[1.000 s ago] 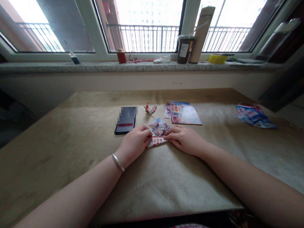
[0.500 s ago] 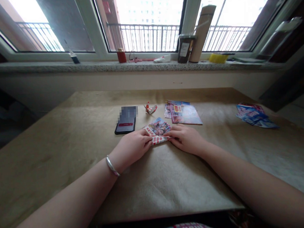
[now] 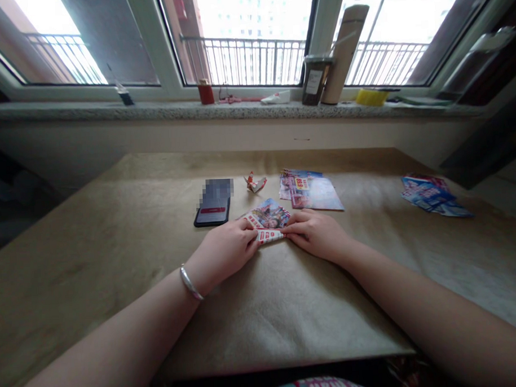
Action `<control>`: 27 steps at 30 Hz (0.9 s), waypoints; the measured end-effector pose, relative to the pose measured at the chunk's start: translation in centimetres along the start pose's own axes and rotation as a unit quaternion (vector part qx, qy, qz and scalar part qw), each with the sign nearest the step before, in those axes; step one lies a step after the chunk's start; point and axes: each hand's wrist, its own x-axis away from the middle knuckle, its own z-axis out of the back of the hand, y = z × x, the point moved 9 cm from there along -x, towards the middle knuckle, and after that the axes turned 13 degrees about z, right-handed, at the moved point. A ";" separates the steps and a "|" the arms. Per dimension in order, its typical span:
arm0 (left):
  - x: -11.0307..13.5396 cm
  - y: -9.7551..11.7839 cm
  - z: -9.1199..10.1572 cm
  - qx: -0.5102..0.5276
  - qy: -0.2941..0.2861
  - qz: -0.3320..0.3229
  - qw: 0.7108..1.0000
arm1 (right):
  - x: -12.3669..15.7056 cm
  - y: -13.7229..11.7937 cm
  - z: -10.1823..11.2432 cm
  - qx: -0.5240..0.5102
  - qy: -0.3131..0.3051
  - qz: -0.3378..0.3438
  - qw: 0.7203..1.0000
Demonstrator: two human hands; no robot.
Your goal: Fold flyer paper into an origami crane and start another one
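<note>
A printed sheet of paper (image 3: pixel 268 216), partly folded, lies on the table between my hands. Its near edge is turned up into a white strip with red print. My left hand (image 3: pixel 230 242) pinches the left end of this strip, the thumb below and the fingers on top. At the right end my right hand (image 3: pixel 312 232) holds the paper between thumb and fingers. Just beyond the sheet stands a small folded paper figure (image 3: pixel 255 183) in red and white. A phone (image 3: pixel 211 203) with a dark screen lies beyond my left hand.
Several printed leaflets (image 3: pixel 317 192) lie beyond my right hand, and blue and red papers (image 3: pixel 433 196) lie farther right on the table (image 3: pixel 262 312). Along the windowsill (image 3: pixel 255 110) stand a red container (image 3: pixel 206 92), a dark lidded jar (image 3: pixel 316 81), a tall tube (image 3: pixel 345 55) and a yellow roll (image 3: pixel 371 97).
My right fingers have drawn back slightly and closed nearer the strip's right end. The strip looks flatter and a little narrower. My left hand has hardly moved.
</note>
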 end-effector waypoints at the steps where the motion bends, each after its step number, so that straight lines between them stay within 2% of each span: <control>1: 0.0 0.0 0.0 -0.002 -0.001 0.001 1.000 | 0.0 0.0 0.0 0.000 -0.001 0.001 1.000; 21: 0.3 0.8 -0.3 -0.055 0.037 -0.036 0.997 | -0.2 -0.1 0.0 0.004 -0.012 0.001 1.000; 27: 0.3 0.9 -0.2 -0.050 0.050 -0.026 0.997 | 0.0 0.4 0.4 0.006 -0.019 -0.022 1.000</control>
